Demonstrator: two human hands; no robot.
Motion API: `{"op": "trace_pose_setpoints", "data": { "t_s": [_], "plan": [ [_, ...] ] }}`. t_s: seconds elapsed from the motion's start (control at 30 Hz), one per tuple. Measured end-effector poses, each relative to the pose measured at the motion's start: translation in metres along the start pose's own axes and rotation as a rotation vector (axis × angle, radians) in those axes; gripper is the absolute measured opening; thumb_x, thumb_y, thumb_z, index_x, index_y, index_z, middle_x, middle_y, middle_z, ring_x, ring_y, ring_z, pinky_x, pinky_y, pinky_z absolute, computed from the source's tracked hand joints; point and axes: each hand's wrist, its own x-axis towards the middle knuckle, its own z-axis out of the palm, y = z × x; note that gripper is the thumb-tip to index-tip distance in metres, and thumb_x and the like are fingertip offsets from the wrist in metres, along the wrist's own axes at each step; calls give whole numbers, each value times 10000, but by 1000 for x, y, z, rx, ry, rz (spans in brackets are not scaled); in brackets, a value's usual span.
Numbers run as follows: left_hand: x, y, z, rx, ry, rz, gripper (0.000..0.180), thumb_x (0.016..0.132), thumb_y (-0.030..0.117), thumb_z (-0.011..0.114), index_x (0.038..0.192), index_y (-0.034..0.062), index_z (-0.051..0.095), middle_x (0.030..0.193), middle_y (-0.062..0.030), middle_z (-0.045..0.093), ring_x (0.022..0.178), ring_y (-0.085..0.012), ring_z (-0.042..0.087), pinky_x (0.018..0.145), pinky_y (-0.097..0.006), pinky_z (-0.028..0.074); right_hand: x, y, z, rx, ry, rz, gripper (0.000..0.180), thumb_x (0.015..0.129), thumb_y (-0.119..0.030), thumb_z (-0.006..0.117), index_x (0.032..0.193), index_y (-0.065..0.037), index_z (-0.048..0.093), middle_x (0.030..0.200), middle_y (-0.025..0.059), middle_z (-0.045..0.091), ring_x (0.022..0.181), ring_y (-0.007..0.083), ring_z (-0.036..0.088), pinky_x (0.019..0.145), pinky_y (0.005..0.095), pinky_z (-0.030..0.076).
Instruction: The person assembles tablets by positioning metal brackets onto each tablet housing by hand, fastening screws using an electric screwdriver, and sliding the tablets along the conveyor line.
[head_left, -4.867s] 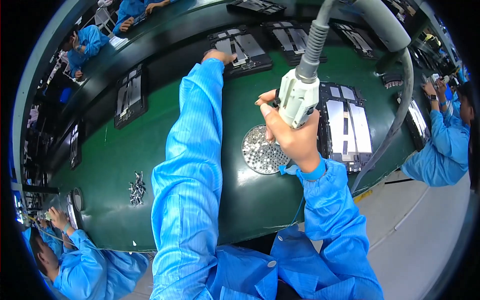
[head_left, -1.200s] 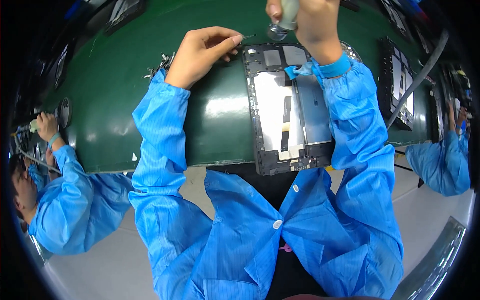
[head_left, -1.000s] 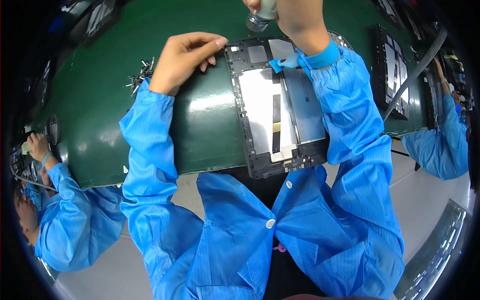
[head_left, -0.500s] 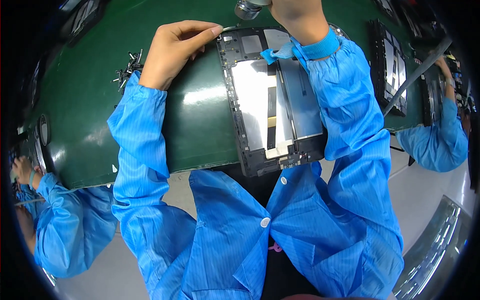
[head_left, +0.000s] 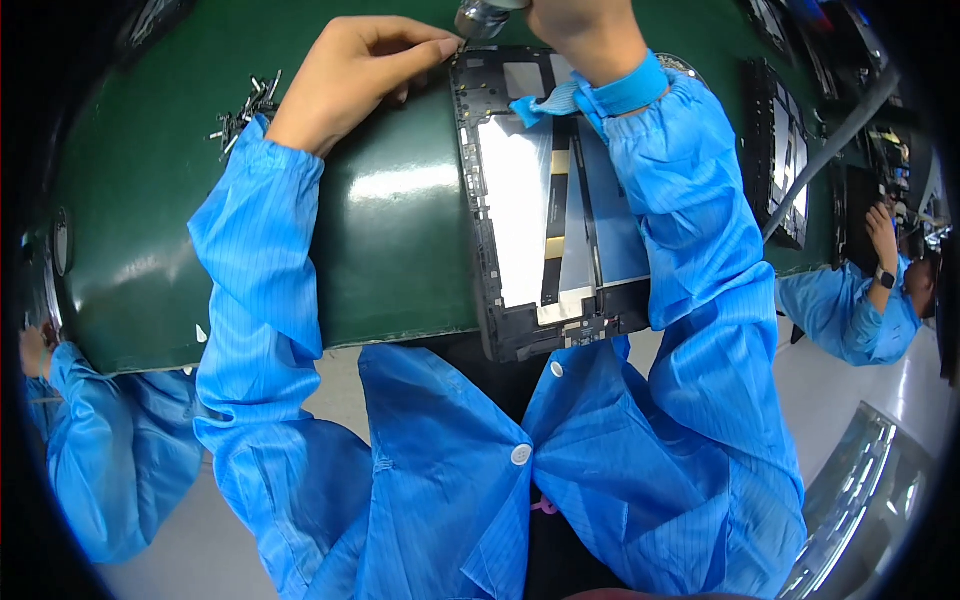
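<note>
A dark tablet-like device [head_left: 520,210] lies with its inside exposed, showing shiny silver plates and a black frame with small parts along the edge. My left hand [head_left: 365,70] is closed in a pinch at its far left corner; whatever sits between thumb and finger is too small to make out. At the top edge of the view, my right hand [head_left: 585,35] grips what looks like an electric screwdriver [head_left: 482,18] with a silver collar. Its lower end points at that same corner, close to my left fingertips. The right fingers are partly cut off.
A pile of small black and silver pieces [head_left: 245,118] lies on the green table [head_left: 390,270], left of my left wrist. On the right stands a stack of similar devices [head_left: 785,150], crossed by a grey bar [head_left: 840,140]. Co-workers in blue sleeves [head_left: 120,440] sit on either side.
The screwdriver has shifted left, closer to the device's corner and my left fingertips. My left hand still pinches at that corner. The whole view has shifted slightly. The right-hand co-worker's arm has moved.
</note>
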Motion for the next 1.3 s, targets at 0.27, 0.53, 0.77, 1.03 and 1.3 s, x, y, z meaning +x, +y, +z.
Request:
{"op": "trace_pose_setpoints", "data": {
  "t_s": [0.27,0.53,0.77,1.03,1.3],
  "plan": [
    [6,-16,-6,62,-32,15,269,950,195,690,1131,4,744,858,-31,677,704,-84,525,658,-227,451,-2,11,6,-65,-29,7,208,942,-134,601,864,47,668,782,116,688,467,130,578,398,270,432],
    [0,14,0,-121,-6,-99,165,934,93,694,990,-53,749,768,-47,692,625,-87,574,572,-228,476,-4,11,8,-108,-29,-16,179,933,-128,605,895,39,657,809,111,691,462,133,564,392,269,428],
    [-1,11,-1,-151,-15,-110,177,938,108,701,1008,-47,754,774,-46,693,635,-81,574,575,-227,475,-3,12,11,-100,-37,-31,186,935,-127,596,881,39,660,803,108,689,461,132,561,393,267,427],
    [3,-11,-4,111,15,43,257,960,168,667,1121,-19,738,853,-28,671,713,-88,540,663,-234,460,0,14,13,-99,-36,-22,213,940,-130,601,824,35,669,703,81,665,447,113,556,391,260,416],
    [5,-4,-1,-16,-46,41,271,932,176,708,1115,-20,750,870,-59,712,702,-99,581,658,-245,496,-2,12,10,-74,0,0,171,920,-101,626,810,20,675,639,53,647,432,101,553,397,248,405]
  ]
}}
